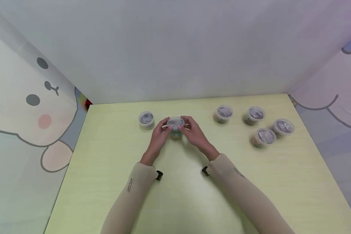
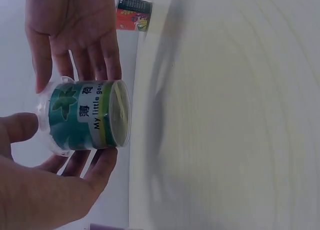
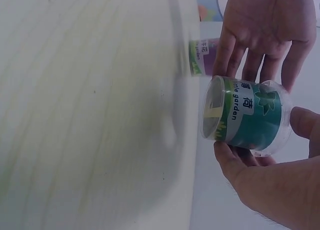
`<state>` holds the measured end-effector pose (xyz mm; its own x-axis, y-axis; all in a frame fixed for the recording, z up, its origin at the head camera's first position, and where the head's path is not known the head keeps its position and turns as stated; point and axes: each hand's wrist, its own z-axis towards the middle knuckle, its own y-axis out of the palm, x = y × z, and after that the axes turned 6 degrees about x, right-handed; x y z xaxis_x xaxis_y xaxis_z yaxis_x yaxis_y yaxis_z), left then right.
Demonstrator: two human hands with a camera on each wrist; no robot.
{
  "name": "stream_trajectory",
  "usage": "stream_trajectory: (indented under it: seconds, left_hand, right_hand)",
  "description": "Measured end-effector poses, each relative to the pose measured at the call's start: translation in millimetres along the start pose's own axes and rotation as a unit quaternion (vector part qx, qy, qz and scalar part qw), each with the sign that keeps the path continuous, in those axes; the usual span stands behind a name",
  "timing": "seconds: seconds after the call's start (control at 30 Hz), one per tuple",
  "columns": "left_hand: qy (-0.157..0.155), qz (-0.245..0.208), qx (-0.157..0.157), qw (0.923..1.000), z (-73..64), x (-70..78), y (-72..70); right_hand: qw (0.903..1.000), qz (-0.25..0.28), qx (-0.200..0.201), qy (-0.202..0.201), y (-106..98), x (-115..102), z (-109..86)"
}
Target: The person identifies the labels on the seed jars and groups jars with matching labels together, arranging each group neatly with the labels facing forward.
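Note:
Both hands hold one lidded clear plastic cup (image 1: 175, 124) near the far middle of the table. In the wrist views the cup (image 2: 80, 115) wears a green label with a leaf picture and "My little garden" on it. My left hand (image 1: 159, 132) grips its left side, fingers round the wall and thumb at the lid rim. From the other side, my right hand (image 1: 194, 130) curls its fingers against the wall, thumb also near the lid. The base of the cup (image 3: 248, 115) appears raised above the tabletop in the right wrist view.
A similar cup (image 1: 146, 120) stands left of the hands. Several more, including one cup (image 1: 224, 113) nearest the hands, stand at the right. The pale yellow table (image 1: 111, 146) meets a white wall (image 1: 175, 58) at the back; cartoon-printed cloth (image 1: 23, 107) flanks it.

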<state>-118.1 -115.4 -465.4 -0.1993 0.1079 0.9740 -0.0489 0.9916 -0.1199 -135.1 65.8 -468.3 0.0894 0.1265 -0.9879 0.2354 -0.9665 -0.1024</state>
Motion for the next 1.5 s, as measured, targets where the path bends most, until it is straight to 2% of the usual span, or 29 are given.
stream_trajectory:
  seconds: [0.2,0.43,0.8,1.0,1.5]
  left_hand:
    - [-0.019,-0.023,0.009,0.9995,7.0,-1.1,1.6]
    - [-0.024,-0.026,0.014,0.9993,13.8,-6.7,1.9]
    - [-0.015,-0.027,0.018,0.9994,17.5,-12.9,1.2]
    - [-0.016,-0.025,0.019,0.9994,21.7,-15.2,1.2]
    - [0.0,-0.025,0.022,0.9995,26.1,-13.6,2.1]
  right_hand:
    - [1.0,0.005,0.005,0.004,2,2,8.8]
    - [1.0,0.006,0.002,0.0,3,4,14.3]
    - [0.9999,0.004,0.001,-0.016,6,11,22.4]
    - [0.9999,0.009,0.0,-0.013,6,15,27.5]
    - [0.9999,0.005,0.004,-0.014,6,13,35.3]
